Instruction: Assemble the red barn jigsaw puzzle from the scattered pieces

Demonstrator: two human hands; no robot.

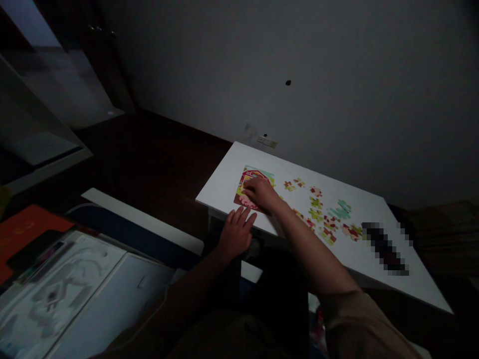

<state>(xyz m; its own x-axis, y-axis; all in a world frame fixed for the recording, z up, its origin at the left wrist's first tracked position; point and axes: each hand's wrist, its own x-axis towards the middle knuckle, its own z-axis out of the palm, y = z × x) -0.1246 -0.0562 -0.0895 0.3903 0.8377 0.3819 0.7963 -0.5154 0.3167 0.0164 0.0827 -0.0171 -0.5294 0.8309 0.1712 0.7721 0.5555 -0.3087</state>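
Observation:
A partly assembled jigsaw puzzle (241, 198) with a red barn and a pink figure lies near the left end of the white table (220, 179). Over its middle right is my right hand (262, 193), its fingers bent together and their tips down on the picture. Whatever those fingers may pinch is hidden. My left hand (237, 232) rests at the table's front edge, just below the puzzle, fingers stretched out and apart, holding nothing. Several loose puzzle pieces (316, 214) are scattered right of my right forearm, among them pale green ones (340, 209).
A dark, pixelated object (385, 249) lies toward the table's right end. Behind the table rises a grey wall (337, 99) with a socket plate (267, 141). At lower left stand a white board with grey markings (56, 294) and an orange item (30, 232). The room is dim.

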